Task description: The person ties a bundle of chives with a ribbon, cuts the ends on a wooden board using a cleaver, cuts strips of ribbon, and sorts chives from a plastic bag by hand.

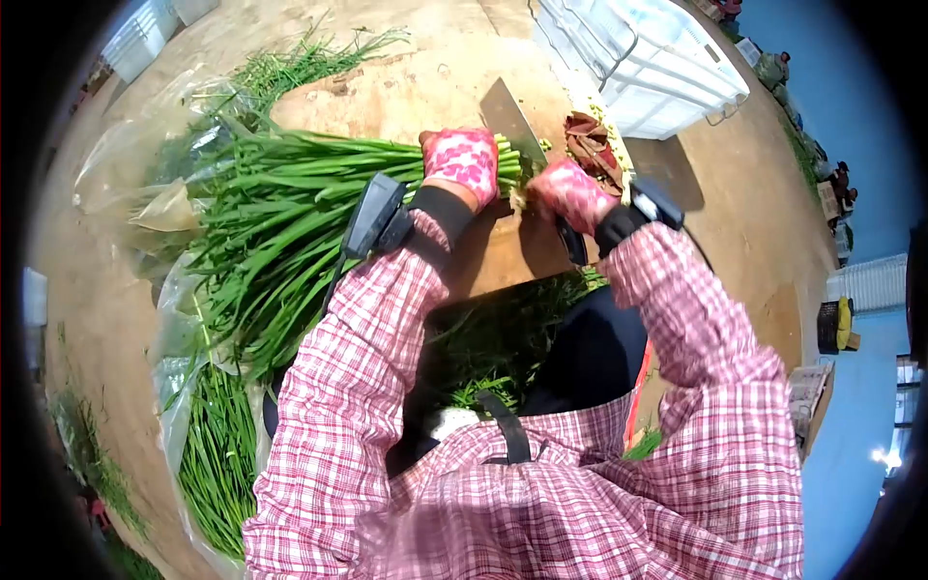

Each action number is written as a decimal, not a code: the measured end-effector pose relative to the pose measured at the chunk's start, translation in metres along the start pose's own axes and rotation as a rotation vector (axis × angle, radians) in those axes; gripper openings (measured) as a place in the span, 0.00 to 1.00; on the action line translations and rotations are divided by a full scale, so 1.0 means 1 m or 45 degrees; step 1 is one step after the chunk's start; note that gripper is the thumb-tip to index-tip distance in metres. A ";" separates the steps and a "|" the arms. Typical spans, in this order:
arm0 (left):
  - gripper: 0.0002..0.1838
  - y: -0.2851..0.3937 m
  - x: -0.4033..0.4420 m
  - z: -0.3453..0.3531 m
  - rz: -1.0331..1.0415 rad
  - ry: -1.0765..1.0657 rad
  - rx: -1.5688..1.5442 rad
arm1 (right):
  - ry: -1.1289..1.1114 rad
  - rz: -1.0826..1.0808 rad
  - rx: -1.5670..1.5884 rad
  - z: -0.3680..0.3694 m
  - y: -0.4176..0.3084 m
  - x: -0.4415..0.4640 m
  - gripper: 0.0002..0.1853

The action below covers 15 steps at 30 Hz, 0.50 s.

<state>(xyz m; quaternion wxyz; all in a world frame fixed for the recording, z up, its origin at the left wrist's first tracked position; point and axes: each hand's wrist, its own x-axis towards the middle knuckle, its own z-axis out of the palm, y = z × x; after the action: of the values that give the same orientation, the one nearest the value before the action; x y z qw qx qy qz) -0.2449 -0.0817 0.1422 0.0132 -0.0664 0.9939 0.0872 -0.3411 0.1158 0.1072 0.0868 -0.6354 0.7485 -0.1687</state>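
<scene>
My left hand (460,166), in a pink patterned glove, is closed round the pale stem end of a large bunch of garlic chives (300,193). Their long green leaves fan out to the left over the edge of a wooden board (377,101). In a matching glove, my right hand (572,196) grips a knife (514,121). Its broad blade points up and away, close beside the cut stem ends, and the dark handle end shows below my fist. I cannot tell whether the blade touches the stems.
A crumpled reddish-brown cloth or wrapper (592,150) lies right of the knife, among small trimmings. Beyond it stands a white plastic crate (648,68). Clear plastic sheeting (174,387) and more chives (213,454) lie at my left. Loose greens (290,72) spread behind the board.
</scene>
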 end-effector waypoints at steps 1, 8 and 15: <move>0.37 0.001 -0.001 -0.010 0.019 -0.046 0.003 | 0.144 0.054 0.116 -0.003 -0.009 -0.009 0.09; 0.44 0.010 -0.027 -0.014 0.156 -0.008 0.016 | 0.511 1.291 0.696 -0.041 -0.078 -0.042 0.13; 0.58 -0.012 -0.048 -0.025 0.131 0.239 0.183 | 0.156 1.059 -0.329 -0.014 -0.034 -0.039 0.20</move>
<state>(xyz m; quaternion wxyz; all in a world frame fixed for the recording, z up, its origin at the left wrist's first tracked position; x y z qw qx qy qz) -0.1958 -0.0919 0.1668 -0.0794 -0.0220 0.9965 0.0099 -0.3074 0.1518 0.1296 0.0226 -0.2746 0.9593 -0.0617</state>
